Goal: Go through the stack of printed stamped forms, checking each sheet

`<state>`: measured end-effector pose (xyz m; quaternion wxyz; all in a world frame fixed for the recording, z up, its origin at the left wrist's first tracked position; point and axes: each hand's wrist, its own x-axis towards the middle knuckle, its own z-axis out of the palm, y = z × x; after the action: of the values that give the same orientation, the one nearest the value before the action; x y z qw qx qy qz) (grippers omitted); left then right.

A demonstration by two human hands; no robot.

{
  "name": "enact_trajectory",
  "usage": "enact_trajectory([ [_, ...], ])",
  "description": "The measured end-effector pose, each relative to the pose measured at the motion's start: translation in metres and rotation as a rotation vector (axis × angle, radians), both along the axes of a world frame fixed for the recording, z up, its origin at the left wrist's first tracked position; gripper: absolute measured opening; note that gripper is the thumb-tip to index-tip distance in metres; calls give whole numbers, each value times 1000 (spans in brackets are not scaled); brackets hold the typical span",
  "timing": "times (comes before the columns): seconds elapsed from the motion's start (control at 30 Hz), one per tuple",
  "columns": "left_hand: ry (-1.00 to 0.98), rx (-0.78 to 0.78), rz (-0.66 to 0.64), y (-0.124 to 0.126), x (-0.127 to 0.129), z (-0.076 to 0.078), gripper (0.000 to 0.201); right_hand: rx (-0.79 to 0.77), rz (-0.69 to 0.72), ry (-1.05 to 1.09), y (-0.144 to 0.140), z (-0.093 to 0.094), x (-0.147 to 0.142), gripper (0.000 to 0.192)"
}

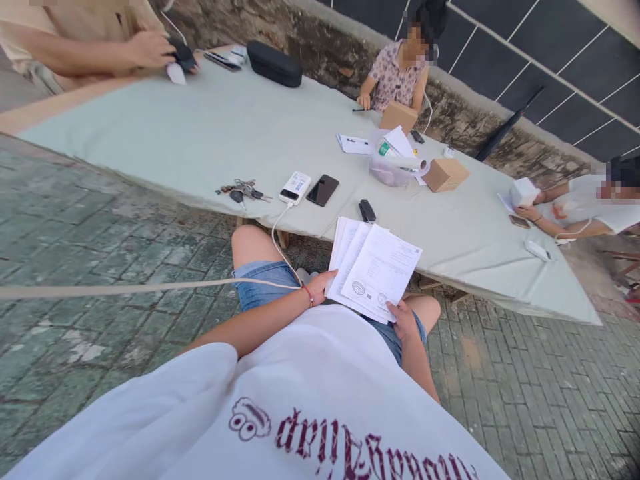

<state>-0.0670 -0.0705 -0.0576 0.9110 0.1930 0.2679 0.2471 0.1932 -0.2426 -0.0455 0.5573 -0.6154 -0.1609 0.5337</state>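
I sit at a long table (pixel 210 133) covered in pale grey cloth, with a stack of printed paper sheets (pixel 375 267) held over my lap. My left hand (pixel 320 285) grips the stack's left edge; a red band circles that wrist. My right hand (pixel 403 319) holds the bottom right corner, thumb on the top sheet. The top sheet bears round stamps near its lower edge. The stack's far end rests against the table's near edge.
On the table lie keys (pixel 243 190), a white power bank (pixel 295 187) with a cable, a black phone (pixel 323 190), a small black device (pixel 367 211), cardboard boxes (pixel 445 175) and a plastic tub (pixel 395 170). Three other people sit around it. Paving stones cover the ground.
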Motion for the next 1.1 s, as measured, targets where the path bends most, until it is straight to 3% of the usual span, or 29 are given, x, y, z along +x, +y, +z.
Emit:
enact_trajectory([
  [0.13,9,-91,-43,1,-1,4,56,-6,38,-22,0,0,1,59],
  [0.67,8,-160,-57,1,-4,11,54,-2,31,-4,-1,-4,3,62],
  [1.1,62,-164,-69,3,-5,4,39,-16,65,36,0,-2,6,55],
])
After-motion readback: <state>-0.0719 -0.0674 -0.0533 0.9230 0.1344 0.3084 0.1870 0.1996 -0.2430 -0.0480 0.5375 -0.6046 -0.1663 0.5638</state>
